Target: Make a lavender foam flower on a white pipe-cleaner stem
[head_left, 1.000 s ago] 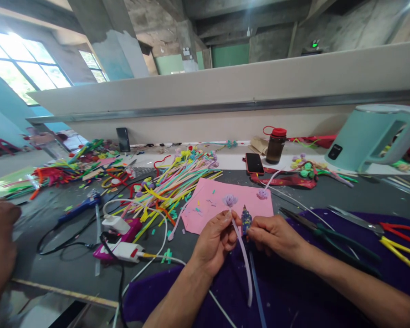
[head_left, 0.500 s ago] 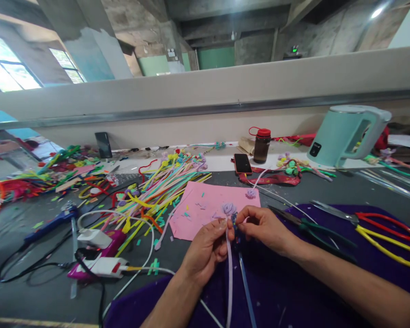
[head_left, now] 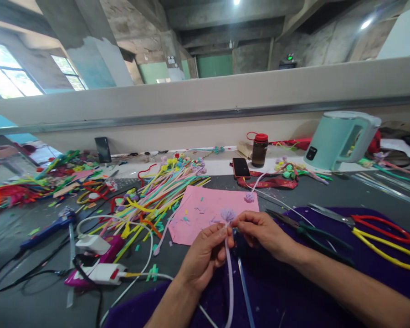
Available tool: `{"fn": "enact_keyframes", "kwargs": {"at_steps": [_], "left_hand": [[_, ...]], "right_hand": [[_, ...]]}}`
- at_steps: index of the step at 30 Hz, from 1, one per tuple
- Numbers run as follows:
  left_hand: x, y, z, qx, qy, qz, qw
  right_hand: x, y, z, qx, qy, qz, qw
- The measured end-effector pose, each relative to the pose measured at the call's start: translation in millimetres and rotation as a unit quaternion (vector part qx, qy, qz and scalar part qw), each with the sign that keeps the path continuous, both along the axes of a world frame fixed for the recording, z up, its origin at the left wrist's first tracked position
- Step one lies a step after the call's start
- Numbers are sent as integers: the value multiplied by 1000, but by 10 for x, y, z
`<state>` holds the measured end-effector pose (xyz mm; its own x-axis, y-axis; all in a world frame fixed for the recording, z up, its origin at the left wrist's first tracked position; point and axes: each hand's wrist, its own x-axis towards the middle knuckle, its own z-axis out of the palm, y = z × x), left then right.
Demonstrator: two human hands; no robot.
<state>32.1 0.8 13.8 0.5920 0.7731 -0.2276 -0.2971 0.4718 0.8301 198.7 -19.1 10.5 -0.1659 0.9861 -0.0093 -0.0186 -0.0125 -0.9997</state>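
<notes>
Well L of the grip: blue glue gun (head_left: 51, 231); a bit closer, magenta power strip (head_left: 114, 246) w/ white chargers (head_left: 102, 274). L & beyond grip, pile of multicolored pipe cleaners (head_left: 171, 187), then pink sheet (head_left: 191, 207) w/ tiny offcuts, just past the fingertips. L hand (head_left: 207, 253): thumb & index pinched tight on lilac pipe-cleaner flower (head_left: 228, 215), just under the head; head sticks up past the pinch, stem hangs below. Beyond grip, phone (head_left: 241, 167); below R fingertips, bluish translucent stick (head_left: 245, 291); beyond again, red-capped bottle (head_left: 259, 154). R hand (head_left: 263, 231): fingers curled, tips close tog. by flower's base; can't tell if they've hold of anything. R of grip, dk green-handled pliers (head_left: 323, 242); farther R & beyond, mint kettle (head_left: 335, 141); farthest R, red/yellow-handled scissors (head_left: 358, 228).
</notes>
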Motion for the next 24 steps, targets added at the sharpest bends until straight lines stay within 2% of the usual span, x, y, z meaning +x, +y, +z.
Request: {"fn": "enact_keyframes", "kwargs": {"at_steps": [6, 12, 15, 19, 24], "left_hand": [[16, -21, -3, -13, -22, -33, 999], [11, -56, -22, -36, -40, -82, 995], [14, -75, -25, -39, -29, -98, 994], [23, -82, -26, -32, -12, -106, 994], [24, -73, -43, -26, 2, -108, 994]], "right_hand": [[41, -3, 56, 32, 76, -28, 996], [132, -25, 93, 20, 142, 101, 984], [138, -42, 132, 29, 158, 137, 977], [120, -51, 170, 69, 137, 127, 980], [119, -43, 160, 81, 107, 96, 986]]}}
